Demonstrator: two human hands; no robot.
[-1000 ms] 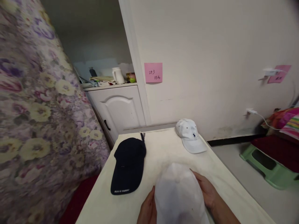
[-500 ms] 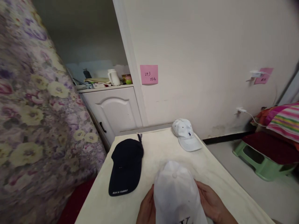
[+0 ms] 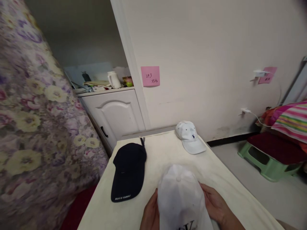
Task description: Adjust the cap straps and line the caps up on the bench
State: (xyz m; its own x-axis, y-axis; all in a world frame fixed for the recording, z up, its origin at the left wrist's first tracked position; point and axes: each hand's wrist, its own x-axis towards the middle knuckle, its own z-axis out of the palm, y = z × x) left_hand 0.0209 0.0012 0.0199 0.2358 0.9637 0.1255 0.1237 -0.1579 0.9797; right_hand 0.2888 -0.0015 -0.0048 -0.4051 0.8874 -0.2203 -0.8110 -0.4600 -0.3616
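A white baseball cap (image 3: 181, 195) with dark lettering on its front is held between my two hands at the near edge of the view. My left hand (image 3: 151, 212) grips its left side, fingers partly hidden behind the cap. On the opposite side, my right hand (image 3: 214, 203) is closed on the cap's edge. The lower part of this cap is cut off by the frame. A dark navy baseball cap (image 3: 129, 169) with white words on its brim lies to the left. Farther back on the right sits a pale baseball cap (image 3: 189, 137) with a small dark logo.
The caps are on a table with a cream cloth (image 3: 158, 153). A floral curtain (image 3: 48, 127) hangs at left, beside a white cabinet (image 3: 117, 111). A green stool (image 3: 266, 163) with a dark red top stands at right. Pink notes (image 3: 150, 76) stick to the wall.
The view has shifted slightly. My hands keep hold of the white cap in nearly the same place, and the other caps lie as before.
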